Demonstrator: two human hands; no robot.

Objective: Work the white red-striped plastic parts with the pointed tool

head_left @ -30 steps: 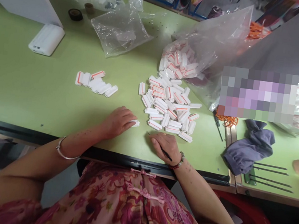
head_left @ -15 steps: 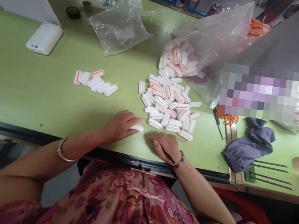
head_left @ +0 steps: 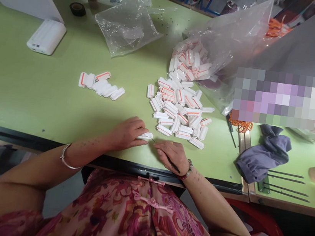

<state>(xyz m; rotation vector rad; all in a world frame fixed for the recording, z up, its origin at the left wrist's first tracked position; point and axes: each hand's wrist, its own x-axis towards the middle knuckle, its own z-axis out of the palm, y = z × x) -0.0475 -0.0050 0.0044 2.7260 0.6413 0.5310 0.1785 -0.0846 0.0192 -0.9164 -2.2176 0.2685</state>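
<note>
My left hand (head_left: pixel 130 134) is closed on a white plastic connector (head_left: pixel 145 135) that shows rows of small holes, just above the green table. Its right end points at my right hand (head_left: pixel 172 155), which grips a thin black tool (head_left: pixel 173 164) like a pen. The tool's fine tip meets the connector's right end or lies very close to it. Beyond my hands spreads a loose pile of white connectors (head_left: pixel 171 109), many with an orange strip. Further left, a smaller group of the same connectors (head_left: pixel 101 86) lies in a rough row.
A clear plastic bag (head_left: pixel 225 42) of connectors stands behind the pile. Behind the small group are a flat plastic bag (head_left: pixel 128 33), a roll of black tape (head_left: pixel 77 9) and a white box-shaped device (head_left: pixel 46 37). Purple-grey cloth (head_left: pixel 263 155) and dark thin rods (head_left: pixel 287 177) lie right.
The connector in my left hand has turned so that its holed face shows. My right hand has brought the tool's tip up to the connector's end. The piles look the same.
</note>
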